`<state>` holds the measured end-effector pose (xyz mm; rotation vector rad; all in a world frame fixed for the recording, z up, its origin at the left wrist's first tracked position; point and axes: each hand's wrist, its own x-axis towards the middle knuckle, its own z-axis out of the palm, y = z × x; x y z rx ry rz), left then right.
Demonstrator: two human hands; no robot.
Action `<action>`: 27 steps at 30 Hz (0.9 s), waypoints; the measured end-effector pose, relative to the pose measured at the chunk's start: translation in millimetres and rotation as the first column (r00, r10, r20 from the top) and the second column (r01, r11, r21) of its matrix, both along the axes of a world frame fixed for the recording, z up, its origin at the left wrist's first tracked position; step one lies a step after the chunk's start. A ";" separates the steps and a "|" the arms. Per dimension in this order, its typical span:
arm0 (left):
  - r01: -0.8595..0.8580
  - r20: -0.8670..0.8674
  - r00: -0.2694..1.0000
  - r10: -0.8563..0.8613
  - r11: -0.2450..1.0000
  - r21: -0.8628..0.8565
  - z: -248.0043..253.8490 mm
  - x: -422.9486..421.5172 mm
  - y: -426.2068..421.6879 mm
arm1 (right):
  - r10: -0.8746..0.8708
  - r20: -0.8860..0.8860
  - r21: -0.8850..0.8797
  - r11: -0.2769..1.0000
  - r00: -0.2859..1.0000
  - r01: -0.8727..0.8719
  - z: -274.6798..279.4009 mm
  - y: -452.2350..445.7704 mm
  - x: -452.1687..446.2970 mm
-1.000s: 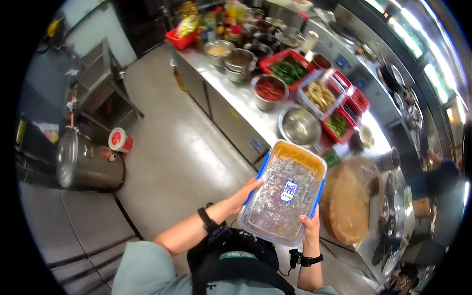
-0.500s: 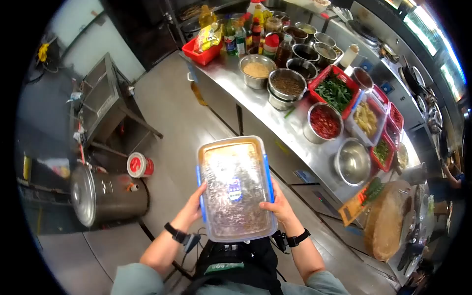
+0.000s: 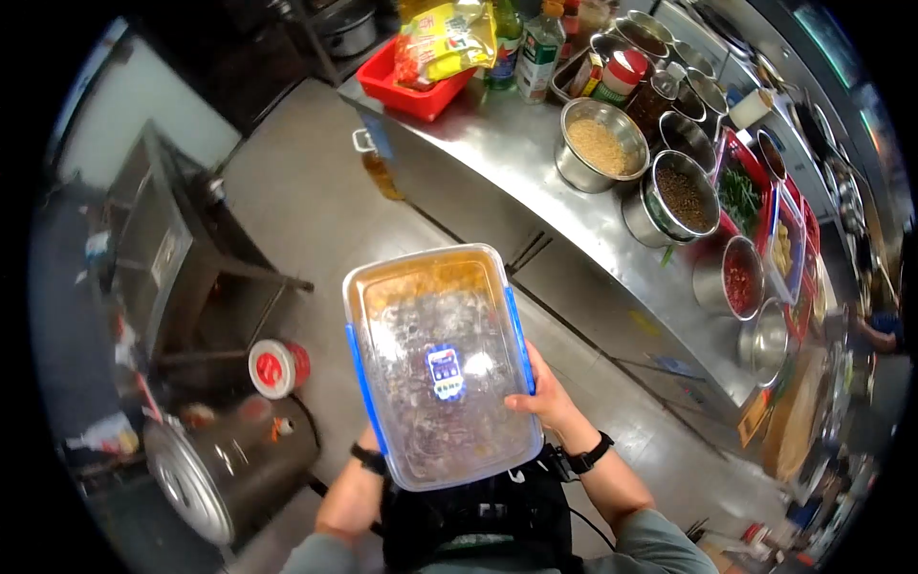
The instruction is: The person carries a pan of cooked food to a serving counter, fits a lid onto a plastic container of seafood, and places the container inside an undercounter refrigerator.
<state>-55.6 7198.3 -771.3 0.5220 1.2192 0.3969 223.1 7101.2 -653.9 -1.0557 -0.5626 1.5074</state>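
A clear plastic food storage box (image 3: 449,402) with blue side clips is held in front of my body, its lid facing up. A small blue and white label sits mid-lid. Through the lid's far end something orange-brown shows; the rest of the contents is hard to make out. My right hand (image 3: 550,397) grips the right edge, thumb over the lid and fingers underneath. My left hand (image 3: 369,437) is at the lower left side, its fingers mostly hidden by the box.
A steel counter (image 3: 516,143) runs along the right with a red basket (image 3: 411,94), bottles and several steel bowls. To the left stand a metal stand (image 3: 177,258), a white and red bucket (image 3: 279,368) and a large lidded steel pot (image 3: 229,469) on the floor.
The view has turned left and closer to the counter's far end, so the red basket looks larger. My left hand has slipped further out of sight behind the box, which tilts slightly.
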 end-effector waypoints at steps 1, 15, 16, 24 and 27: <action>0.028 -0.007 1.000 -0.028 0.999 -0.026 -10.6 -0.5 9.8 | -0.039 0.083 -0.076 0.996 0.996 0.046 2.7 9.3 -10.5; 0.252 -0.018 0.966 -0.258 0.957 -0.143 -80.4 -47.9 92.2 | -0.104 -0.196 -0.031 0.994 0.975 0.100 -28.9 60.5 -55.0; 0.255 -0.019 0.965 -0.260 0.956 -0.145 -82.9 -47.1 95.9 | -0.110 -0.197 -0.033 0.994 0.974 0.106 -35.1 65.1 -46.7; 0.279 -0.038 0.957 -0.287 0.950 -0.142 -86.1 -50.1 110.7 | 0.477 0.865 -0.431 0.865 -0.155 0.257 -126.5 131.8 94.0; 0.278 -0.056 0.956 -0.288 0.950 -0.140 -86.0 -53.3 113.4 | 0.611 0.699 -0.459 0.782 -0.371 0.422 -164.2 138.8 91.6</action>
